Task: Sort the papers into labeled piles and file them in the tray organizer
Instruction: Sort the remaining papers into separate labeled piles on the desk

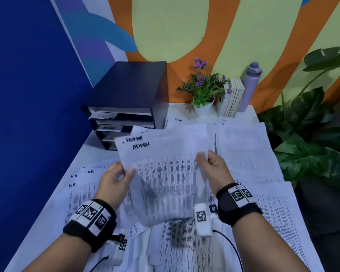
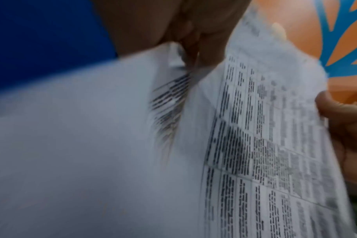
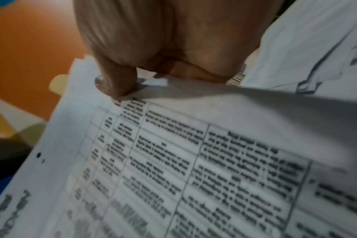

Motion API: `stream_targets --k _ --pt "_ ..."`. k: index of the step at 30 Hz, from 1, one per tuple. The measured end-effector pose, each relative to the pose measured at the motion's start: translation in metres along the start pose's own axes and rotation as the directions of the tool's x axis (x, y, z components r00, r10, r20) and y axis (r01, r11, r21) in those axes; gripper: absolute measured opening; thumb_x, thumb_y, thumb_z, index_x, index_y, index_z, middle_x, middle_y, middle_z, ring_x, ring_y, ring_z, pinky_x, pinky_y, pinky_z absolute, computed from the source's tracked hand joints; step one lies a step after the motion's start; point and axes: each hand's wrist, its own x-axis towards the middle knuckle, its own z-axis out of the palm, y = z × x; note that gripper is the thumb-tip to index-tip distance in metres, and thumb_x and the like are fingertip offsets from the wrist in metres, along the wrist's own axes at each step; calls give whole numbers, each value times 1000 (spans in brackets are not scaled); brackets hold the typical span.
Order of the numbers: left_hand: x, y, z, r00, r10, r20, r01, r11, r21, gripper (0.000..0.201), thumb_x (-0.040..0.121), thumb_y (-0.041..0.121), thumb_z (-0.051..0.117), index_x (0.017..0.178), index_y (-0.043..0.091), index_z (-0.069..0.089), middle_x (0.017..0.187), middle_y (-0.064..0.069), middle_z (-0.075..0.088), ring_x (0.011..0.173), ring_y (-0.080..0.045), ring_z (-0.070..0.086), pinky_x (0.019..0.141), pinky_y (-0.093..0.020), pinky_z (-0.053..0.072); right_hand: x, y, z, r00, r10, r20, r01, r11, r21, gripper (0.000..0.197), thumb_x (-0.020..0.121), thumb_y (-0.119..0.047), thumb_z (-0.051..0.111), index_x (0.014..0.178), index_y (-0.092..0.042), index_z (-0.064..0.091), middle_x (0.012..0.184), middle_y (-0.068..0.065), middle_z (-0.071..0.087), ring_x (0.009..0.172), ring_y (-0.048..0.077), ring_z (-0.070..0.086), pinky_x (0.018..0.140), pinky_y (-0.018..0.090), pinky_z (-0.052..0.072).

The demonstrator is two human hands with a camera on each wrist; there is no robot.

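A small stack of printed sheets marked ADMIN (image 1: 165,154) is held up above the table in both hands. My left hand (image 1: 124,171) pinches its left edge and my right hand (image 1: 203,158) pinches its right edge. The left wrist view shows the ADMIN sheets (image 2: 255,136) close up, blurred, with the right hand's fingers (image 2: 340,112) at the far edge. In the right wrist view my thumb presses on the ADMIN sheets (image 3: 173,161). A dark tray organizer (image 1: 126,101) stands at the back left, with drawers labelled IT (image 1: 104,115) and ADMIN (image 1: 110,128).
Loose sheets marked H.R. (image 1: 81,179) cover the near left of the white table (image 1: 249,114). More sheets marked ADMIN and IT (image 1: 243,146) lie at the back right. A potted flower (image 1: 203,95), books (image 1: 233,97) and a purple bottle (image 1: 249,85) stand by the wall. A leafy plant (image 1: 312,134) is beside the table.
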Motion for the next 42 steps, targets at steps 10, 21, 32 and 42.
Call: stream_targets --k 10,21,32,42 --pt "19 1 -8 963 -106 -249 118 992 36 13 86 29 69 98 26 66 110 5 60 105 -16 58 98 -36 45 -14 41 -2 951 283 -124 -304 929 -210 32 97 -23 54 129 -24 49 133 -10 51 124 15 50 103 33 41" --pt "9 -19 -16 983 36 -181 14 963 268 38 95 -1 49 115 25 66 120 14 43 110 -21 56 97 -42 49 62 60 -42 782 324 -533 -509 826 -244 49 98 -11 48 144 -2 38 148 15 42 133 29 43 107 29 34" --pt "-1 -6 -19 981 111 -157 -100 992 77 35 93 -3 54 111 23 69 108 22 53 104 18 51 105 -23 37 77 41 -7 920 145 -365 -284 887 -364 45 97 -17 51 141 -12 44 139 8 47 124 25 50 98 26 40" --pt "-24 15 31 994 -23 106 41 985 -167 39 90 7 62 108 41 66 125 19 55 123 -6 46 110 -42 33 -30 54 -4 947 320 -16 -319 938 -135 62 95 -21 59 145 -34 26 125 -1 51 104 8 56 83 19 48"
